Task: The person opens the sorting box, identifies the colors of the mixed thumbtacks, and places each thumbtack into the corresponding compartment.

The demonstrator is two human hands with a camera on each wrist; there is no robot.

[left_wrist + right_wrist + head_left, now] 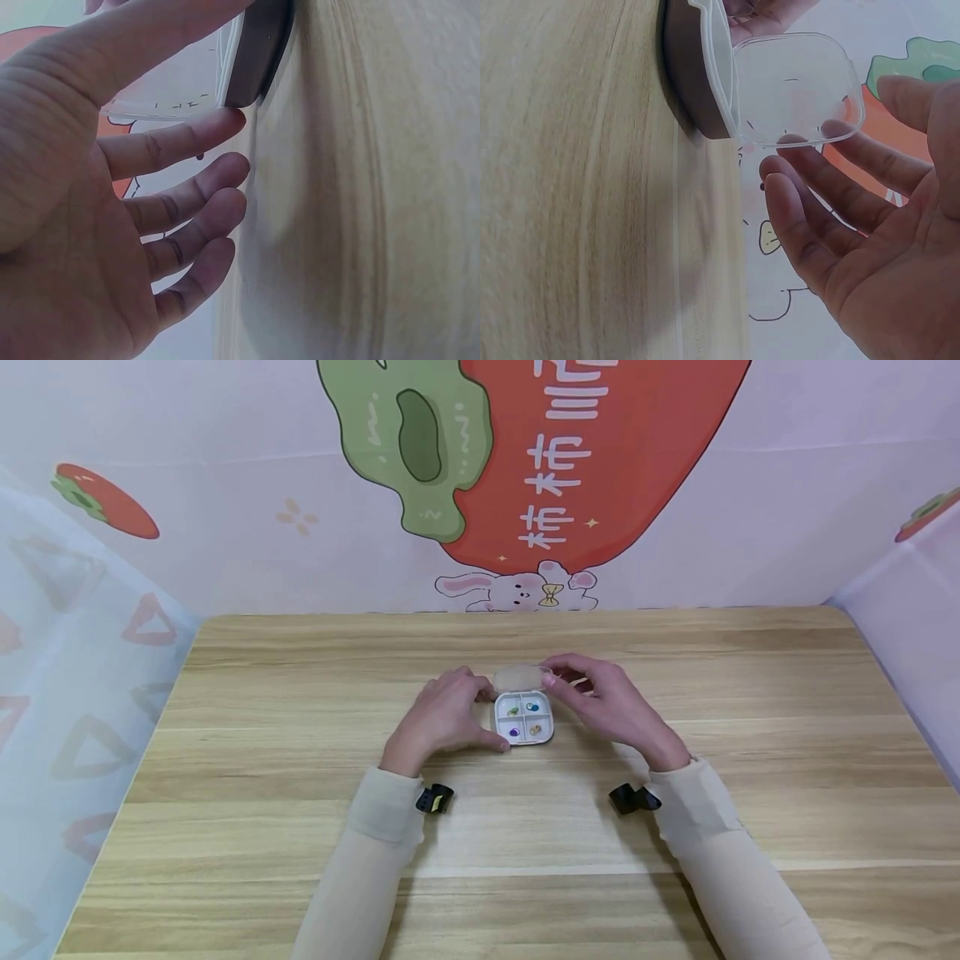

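A small white pill box (524, 743) sits on the table, its clear lid (519, 677) raised at the back. Its several compartments hold tiny coloured pieces: a green one (513, 712), a blue one (532, 707), a purple one (513, 732) and a yellowish one (536, 729). My left hand (447, 714) holds the box at its left side between thumb and index finger; the other fingers are spread apart. My right hand (611, 702) is at the lid's right edge, fingers loosely bent. In the right wrist view, fingertips (791, 142) meet the lid's edge, and the thumb stands apart.
The wood-grain table (247, 793) extends around both arms. Behind it hangs a white printed cloth (247, 552) with a large red fruit and a rabbit. Black wrist cameras (435, 798) sit on both sleeves.
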